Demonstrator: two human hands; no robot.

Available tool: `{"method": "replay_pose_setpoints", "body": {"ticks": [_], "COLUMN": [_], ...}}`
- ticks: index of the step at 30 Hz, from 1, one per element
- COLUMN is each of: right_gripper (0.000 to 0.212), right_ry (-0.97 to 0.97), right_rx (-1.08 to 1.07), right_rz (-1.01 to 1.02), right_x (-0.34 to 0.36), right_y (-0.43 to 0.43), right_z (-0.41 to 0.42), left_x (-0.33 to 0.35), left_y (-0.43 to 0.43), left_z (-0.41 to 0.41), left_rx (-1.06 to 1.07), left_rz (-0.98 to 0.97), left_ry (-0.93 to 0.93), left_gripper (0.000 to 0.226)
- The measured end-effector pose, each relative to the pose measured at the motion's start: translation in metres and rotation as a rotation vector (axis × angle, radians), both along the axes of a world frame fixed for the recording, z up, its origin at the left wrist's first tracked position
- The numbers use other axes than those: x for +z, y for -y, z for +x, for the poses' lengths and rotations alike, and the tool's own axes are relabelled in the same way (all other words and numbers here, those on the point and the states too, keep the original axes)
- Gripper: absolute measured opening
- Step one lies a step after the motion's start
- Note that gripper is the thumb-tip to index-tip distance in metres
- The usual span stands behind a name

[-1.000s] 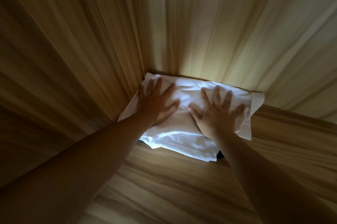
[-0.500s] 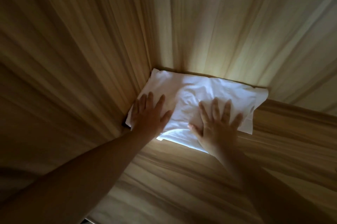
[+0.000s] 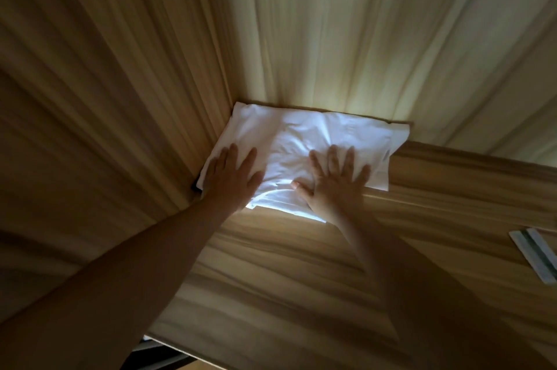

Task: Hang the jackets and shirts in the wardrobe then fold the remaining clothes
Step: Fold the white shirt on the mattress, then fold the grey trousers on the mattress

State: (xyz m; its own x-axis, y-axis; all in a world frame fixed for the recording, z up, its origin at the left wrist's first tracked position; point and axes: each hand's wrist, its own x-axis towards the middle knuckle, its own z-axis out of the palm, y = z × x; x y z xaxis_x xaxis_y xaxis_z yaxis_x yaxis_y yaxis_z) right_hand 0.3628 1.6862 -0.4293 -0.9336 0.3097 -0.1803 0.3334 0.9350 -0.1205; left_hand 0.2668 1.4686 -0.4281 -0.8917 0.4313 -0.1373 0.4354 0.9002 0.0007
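One folded white garment (image 3: 316, 137) is pressed flat into the wardrobe shelf (image 3: 301, 264) corner under two hands: left hand (image 3: 232, 181) and right hand (image 3: 334, 187), fingers straight and spread. Something dark (image 3: 196, 186), hardly made out, is hidden beneath it beside the left fingers. One pale strip (image 3: 536, 255), well right of the right fingers, is cut off by the frame edge.

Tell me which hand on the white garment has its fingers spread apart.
The right hand: its fingers fan out across the white garment, while the left hand, nearer the wardrobe's side wall, has its fingers close together.
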Motion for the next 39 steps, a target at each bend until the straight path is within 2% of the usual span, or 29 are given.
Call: {"method": "replay_pose_setpoints", "body": {"ticks": [3,5,9,16,19,23,27,30,34,39], "right_gripper": [0.083,0.081,0.073,0.06,0.051,0.046,0.045,0.044,0.038,0.052], "right_ry": [0.057,0.085,0.127,0.173,0.209,0.254,0.296,0.306,0.298,0.322], "right_rx": [0.03,0.075,0.112,0.051,0.053,0.085,0.207,0.288,0.418,0.625], "right_rz": [-0.025,-0.024,-0.128,-0.242,-0.216,-0.172,-0.167,-0.149,-0.093,-0.03], "right_x": [0.011,0.02,0.044,0.114,0.143,0.177,0.204,0.215,0.234,0.253], "right_y": [0.004,0.009,0.021,0.068,0.1,0.155,0.219,0.265,0.335,0.432], "right_z": [0.018,0.04,0.087,0.179,0.223,0.275,0.308,0.315,0.321,0.309], "left_x": [0.008,0.016,0.036,0.087,0.115,0.151,0.167,0.179,0.197,0.215], "left_y": [0.014,0.023,0.038,0.083,0.116,0.175,0.252,0.312,0.401,0.503], "left_z": [0.025,0.042,0.081,0.175,0.223,0.293,0.348,0.374,0.397,0.421], "left_rx": [0.025,0.046,0.023,-0.013,-0.017,0.023,0.116,0.163,0.295,0.474], "left_rz": [0.063,0.069,0.036,0.165,0.22,0.261,0.27,0.184,0.164,0.151], "left_ry": [0.105,0.169,0.148,0.226,0.209,0.206,0.213,0.21,0.198,0.171], "left_gripper": [0.065,0.065,0.062,0.052,0.052,0.046,0.034,0.043,0.043,0.046]}}
